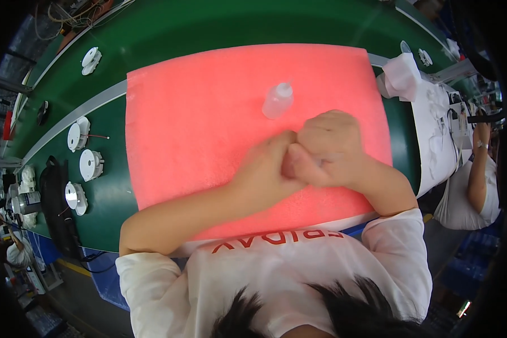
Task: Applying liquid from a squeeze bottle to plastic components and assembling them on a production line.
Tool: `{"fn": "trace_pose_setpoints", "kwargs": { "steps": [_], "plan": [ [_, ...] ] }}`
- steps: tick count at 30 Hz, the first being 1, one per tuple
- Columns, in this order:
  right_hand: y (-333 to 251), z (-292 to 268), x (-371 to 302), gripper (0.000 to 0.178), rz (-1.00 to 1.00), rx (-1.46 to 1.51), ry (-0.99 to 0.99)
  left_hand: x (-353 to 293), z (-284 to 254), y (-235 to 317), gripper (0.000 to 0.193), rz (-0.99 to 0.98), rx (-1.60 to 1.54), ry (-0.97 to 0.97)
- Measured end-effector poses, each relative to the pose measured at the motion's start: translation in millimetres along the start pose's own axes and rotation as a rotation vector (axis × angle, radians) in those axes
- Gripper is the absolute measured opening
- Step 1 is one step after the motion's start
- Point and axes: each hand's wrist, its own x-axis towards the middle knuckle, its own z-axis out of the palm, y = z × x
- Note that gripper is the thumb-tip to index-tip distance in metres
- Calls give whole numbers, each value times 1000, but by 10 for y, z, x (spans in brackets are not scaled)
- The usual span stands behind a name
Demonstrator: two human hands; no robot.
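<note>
left hand (267, 166) and right hand (335, 149) are resting together above pink mat (191, 112), fingers curled. step in hand seems to be finger work; contact area is hidden, so cannot tell if grip is clamping something. next move is probably calling for parting hands. translucent bottle (278, 102) is resting on mat, beyond hands. left of mat, white round parts (90, 165) are lying on green table (115, 174). white wrapping (403, 79) is standing near mat's far right corner.
</note>
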Motion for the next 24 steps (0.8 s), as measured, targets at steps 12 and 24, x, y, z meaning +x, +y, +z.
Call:
{"fn": "trace_pose_setpoints", "kwargs": {
  "steps": [12, 24],
  "plan": [
    [-42, -83, 48, 26, -174, 375, -194, 37, -69, 78, 25, -121, -310, -552],
    [-85, 12, -2, 22, -169, 443, -145, 98, -149, 75, 17, -269, -522, -851]
  ]
}}
